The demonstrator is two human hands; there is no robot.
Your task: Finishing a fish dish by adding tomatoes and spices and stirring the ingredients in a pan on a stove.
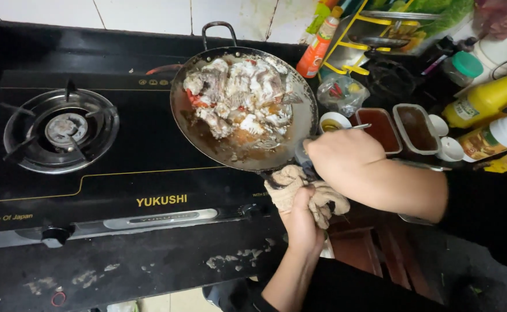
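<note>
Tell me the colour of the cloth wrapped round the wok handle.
Beige, stained cloth, gripped by the left hand; head view.

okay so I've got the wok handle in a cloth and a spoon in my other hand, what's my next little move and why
Probably bring the spoon from the condiment tubs over to the wok. The right hand holds it just past the rim, and the left hand already steadies the handle through the cloth.

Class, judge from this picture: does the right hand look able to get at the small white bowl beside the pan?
Probably yes. The right hand sits just below the white bowl, holding a utensil whose handle points past it. Nothing lies between them; the pan is alongside, and the left hand grips a cloth lower down.
</note>
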